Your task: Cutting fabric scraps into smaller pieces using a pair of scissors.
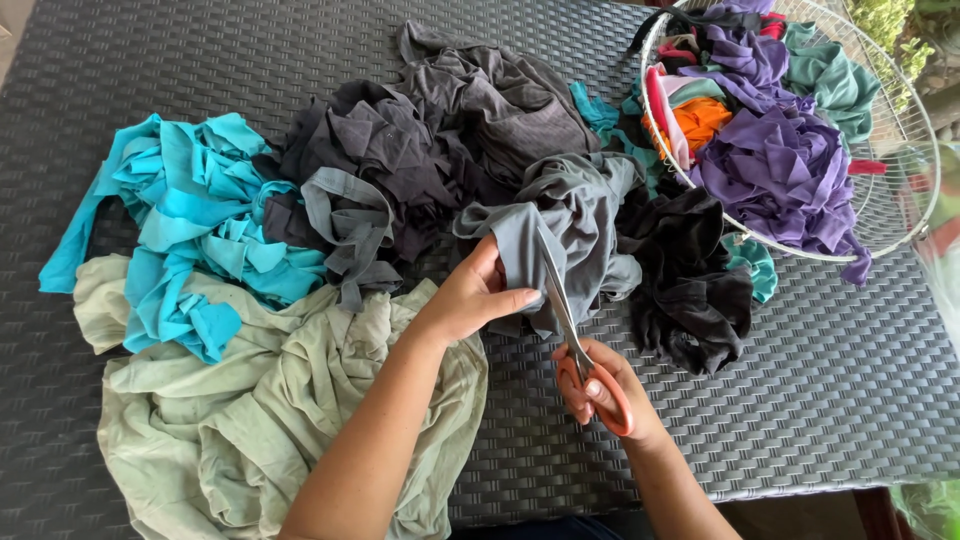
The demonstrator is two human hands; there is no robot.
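Note:
My left hand [470, 295] pinches the edge of a grey piece of cloth [575, 215] near the middle of the table. My right hand [603, 390] grips orange-handled scissors [570, 330], whose silver blades point up and away from me into that grey cloth just right of my left thumb. The cloth hangs from a heap of dark grey rags [440, 130].
A dark woven table [820, 390] carries turquoise strips [190, 220] at left, a pale green cloth [250, 410] in front, and black rags [690, 280] at right. A round wire basket [905, 100] at the far right holds purple, green, orange and pink scraps.

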